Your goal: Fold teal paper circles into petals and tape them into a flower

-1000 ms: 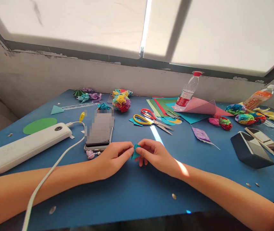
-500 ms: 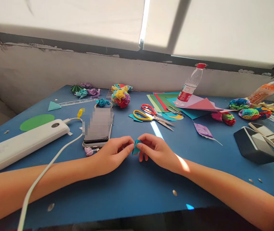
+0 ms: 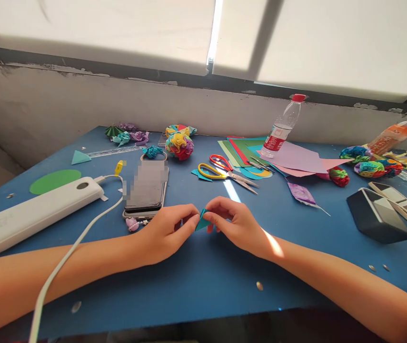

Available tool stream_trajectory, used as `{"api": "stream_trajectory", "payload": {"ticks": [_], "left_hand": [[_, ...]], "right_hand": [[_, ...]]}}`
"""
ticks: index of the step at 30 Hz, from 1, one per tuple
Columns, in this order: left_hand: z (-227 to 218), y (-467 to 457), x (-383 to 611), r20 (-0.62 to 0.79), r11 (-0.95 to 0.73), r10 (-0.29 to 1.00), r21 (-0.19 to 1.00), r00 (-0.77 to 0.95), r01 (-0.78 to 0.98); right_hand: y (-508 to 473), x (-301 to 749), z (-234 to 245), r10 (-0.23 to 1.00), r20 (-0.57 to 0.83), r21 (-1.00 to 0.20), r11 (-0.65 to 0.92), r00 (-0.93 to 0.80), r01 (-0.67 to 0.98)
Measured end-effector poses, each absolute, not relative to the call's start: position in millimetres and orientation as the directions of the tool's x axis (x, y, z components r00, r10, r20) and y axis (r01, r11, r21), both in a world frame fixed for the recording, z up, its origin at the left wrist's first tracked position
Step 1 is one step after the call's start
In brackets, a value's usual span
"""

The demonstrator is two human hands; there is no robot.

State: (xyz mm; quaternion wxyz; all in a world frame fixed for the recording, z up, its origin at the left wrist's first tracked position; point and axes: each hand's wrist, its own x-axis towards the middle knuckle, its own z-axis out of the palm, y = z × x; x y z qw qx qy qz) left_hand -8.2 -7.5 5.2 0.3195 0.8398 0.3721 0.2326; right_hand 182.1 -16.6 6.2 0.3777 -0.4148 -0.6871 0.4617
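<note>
A small folded piece of teal paper [image 3: 202, 222] is held between both hands, above the near middle of the blue table. My left hand [image 3: 172, 229] pinches its left edge with thumb and forefinger. From the other side, my right hand [image 3: 236, 223] grips the paper between thumb and fingers; its lower fingers curl behind and are partly hidden. Beyond the hands lie scissors [image 3: 227, 172] with one yellow and one red handle loop. Close to my left hand rests a phone [image 3: 145, 207], its screen blurred out, with a pink charm [image 3: 132, 224] at its lower edge.
A white power bank [image 3: 39, 214] lies at left, its cable [image 3: 78, 243] crossing over my left forearm. Coloured paper sheets [image 3: 296, 157] and an upright bottle [image 3: 281, 128] stand behind. Paper flower balls [image 3: 179, 145] sit at the back. A black box [image 3: 380, 216] is at right.
The teal paper has tilted in my fingers and shows a wider face. My right fingers have curled in slightly. A lilac sheet at the back has dropped flatter onto the pile.
</note>
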Motion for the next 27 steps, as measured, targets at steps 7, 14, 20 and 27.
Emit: {"api": "stream_trajectory", "payload": {"ticks": [7,14,20,27], "left_hand": [[1.2,-8.6,-6.6,0.182,-0.568,0.747,0.676,0.640,0.470],[-1.6,-10.0,-7.1,0.266,-0.614,0.748,0.626,0.608,0.482],[-2.5,-11.3,-7.9,0.294,-0.632,0.741,0.609,0.603,0.479],[-3.2,-11.3,-8.5,0.276,-0.631,0.736,0.611,0.617,0.479]], "right_hand": [[-16.9,182.9,6.8,0.922,0.170,-0.939,0.258,-0.348,0.226],[-15.4,185.3,7.5,0.892,0.289,-0.877,0.392,-0.346,0.277],[-13.4,185.6,2.4,0.849,0.411,-0.824,0.502,-0.333,0.262],[-13.3,187.5,5.0,0.763,0.516,-0.750,0.622,-0.389,0.225]]}}
